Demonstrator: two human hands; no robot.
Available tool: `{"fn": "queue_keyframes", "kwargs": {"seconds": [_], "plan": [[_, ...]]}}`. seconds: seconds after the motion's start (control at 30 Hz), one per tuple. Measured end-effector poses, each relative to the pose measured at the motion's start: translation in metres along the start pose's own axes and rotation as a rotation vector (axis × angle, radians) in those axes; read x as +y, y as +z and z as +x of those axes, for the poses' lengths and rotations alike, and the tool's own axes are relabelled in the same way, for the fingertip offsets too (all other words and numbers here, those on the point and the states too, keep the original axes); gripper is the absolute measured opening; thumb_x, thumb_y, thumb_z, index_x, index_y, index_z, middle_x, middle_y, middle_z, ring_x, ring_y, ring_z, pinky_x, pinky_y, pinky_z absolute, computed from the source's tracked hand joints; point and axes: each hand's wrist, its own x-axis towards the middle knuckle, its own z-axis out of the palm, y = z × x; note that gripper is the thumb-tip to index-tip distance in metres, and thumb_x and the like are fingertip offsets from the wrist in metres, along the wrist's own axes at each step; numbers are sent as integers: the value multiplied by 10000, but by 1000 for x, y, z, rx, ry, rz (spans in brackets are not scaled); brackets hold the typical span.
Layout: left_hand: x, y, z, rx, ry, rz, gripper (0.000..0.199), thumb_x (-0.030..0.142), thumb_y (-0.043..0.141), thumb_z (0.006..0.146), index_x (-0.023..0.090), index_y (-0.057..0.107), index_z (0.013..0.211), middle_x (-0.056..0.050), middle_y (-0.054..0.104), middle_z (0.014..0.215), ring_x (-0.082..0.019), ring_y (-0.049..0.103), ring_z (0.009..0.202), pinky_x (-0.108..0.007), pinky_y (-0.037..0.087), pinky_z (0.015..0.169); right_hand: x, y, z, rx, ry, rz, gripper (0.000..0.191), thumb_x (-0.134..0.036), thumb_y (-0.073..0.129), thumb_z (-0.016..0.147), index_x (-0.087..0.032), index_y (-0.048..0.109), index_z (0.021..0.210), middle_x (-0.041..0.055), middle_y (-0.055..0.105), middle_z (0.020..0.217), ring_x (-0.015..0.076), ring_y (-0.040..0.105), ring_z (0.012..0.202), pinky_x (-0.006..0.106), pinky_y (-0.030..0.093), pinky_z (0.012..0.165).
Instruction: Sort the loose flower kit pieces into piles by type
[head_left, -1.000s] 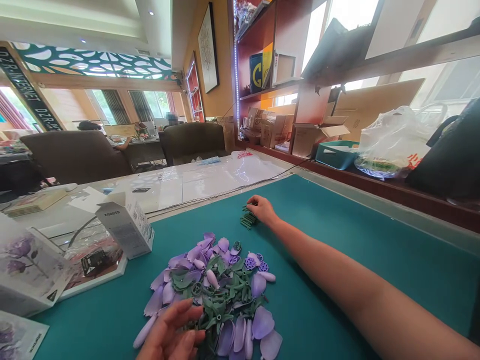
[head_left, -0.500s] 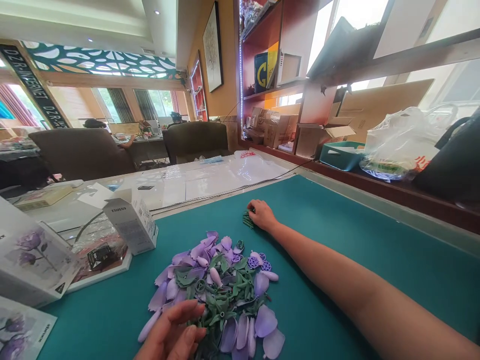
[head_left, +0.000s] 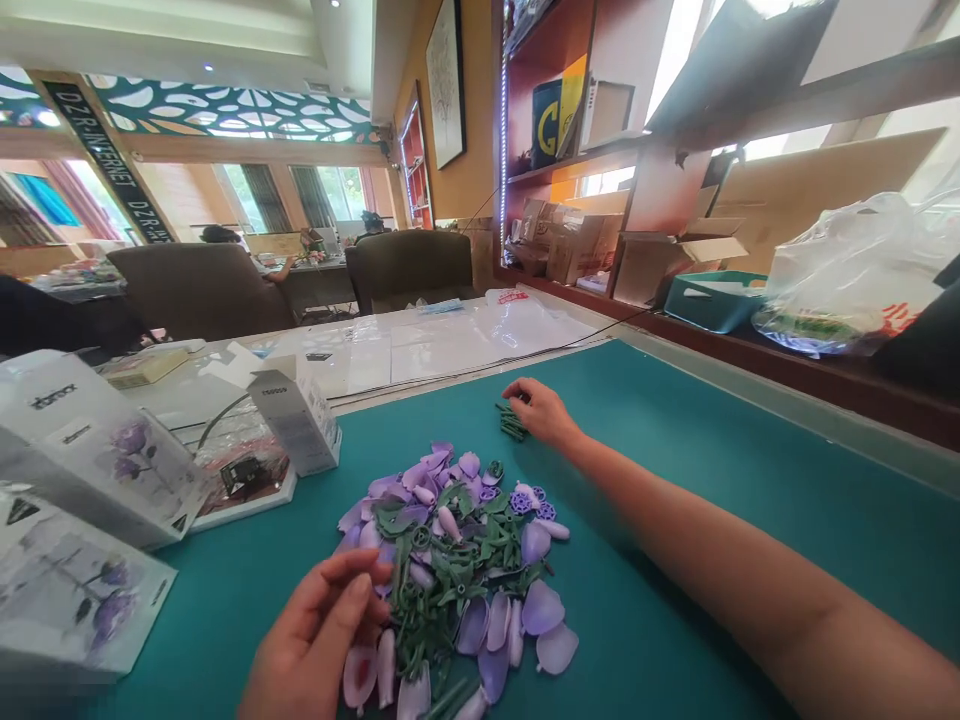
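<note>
My left hand (head_left: pixel 319 630) is at the near left edge of a pile of flower parts, its fingers loosely bent and apart from the thumb, with nothing visible between them. That pile holds purple petals (head_left: pixel 544 607), green leaf-like pieces (head_left: pixel 454 575), pale pink bud-shaped pieces (head_left: pixel 448 523) and purple spoked discs (head_left: pixel 520 502). Farther out, my right hand (head_left: pixel 544 412) hovers over or touches a small bundle of short green stems (head_left: pixel 511 424). Its fingers are curved, with a gap between index finger and thumb; the fingers partly cover the stems.
White boxes with flower pictures (head_left: pixel 90 590) stand at the left, beside an opened white carton (head_left: pixel 300 410) and a tray (head_left: pixel 244 508). A green mat (head_left: pixel 675 440) covers the tabletop. To the right, a shelf carries a teal bin (head_left: pixel 712 305) and a plastic bag (head_left: pixel 847 275).
My right hand has drawn back slightly from the green stems, which show more. My left hand has shifted left, uncovering stems and petals at the pile's near side. The view has turned slightly left.
</note>
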Motion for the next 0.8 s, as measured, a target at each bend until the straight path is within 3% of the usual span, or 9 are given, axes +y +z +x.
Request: {"fn": "queue_keyframes", "kwargs": {"seconds": [0.17, 0.27, 0.37, 0.57, 0.8], "plan": [[8, -1, 1, 105, 21, -137, 459, 525, 765, 567, 198, 650, 868, 1, 630, 720, -130, 544, 597, -209, 486, 505, -63, 3, -29, -241, -113, 153, 153, -159, 505, 808, -172, 639, 880, -18, 620, 717, 101, 511, 618, 221, 393, 595], [9, -2, 4, 142, 34, -195, 409, 515, 769, 562, 184, 641, 765, 25, 577, 646, -98, 492, 557, -180, 439, 481, -99, 6, -52, -472, -337, 179, 143, -123, 518, 833, -158, 653, 864, 6, 642, 790, 98, 543, 679, 222, 404, 635], [9, -1, 5, 139, 21, -230, 383, 511, 763, 573, 177, 623, 697, 30, 546, 632, -93, 469, 549, -187, 423, 476, -121, 15, -70, -589, -611, 51, 146, -147, 540, 866, -160, 677, 915, 46, 648, 889, 133, 561, 797, 249, 410, 698], [9, 2, 1, 106, 10, -248, 362, 496, 745, 597, 171, 608, 677, 34, 537, 626, -85, 457, 542, -192, 415, 490, -130, 45, -82, -657, -918, -295, 153, -101, 567, 820, -171, 686, 887, 72, 604, 870, 173, 497, 769, 293, 386, 671], [7, 5, 0, 88, -17, -275, 338, 467, 736, 620, 169, 605, 714, 40, 545, 632, -75, 454, 533, -183, 407, 490, -127, 59, -87, -637, -962, -372, 110, -135, 555, 844, -168, 659, 857, 69, 571, 862, 188, 461, 772, 303, 372, 627]]}}
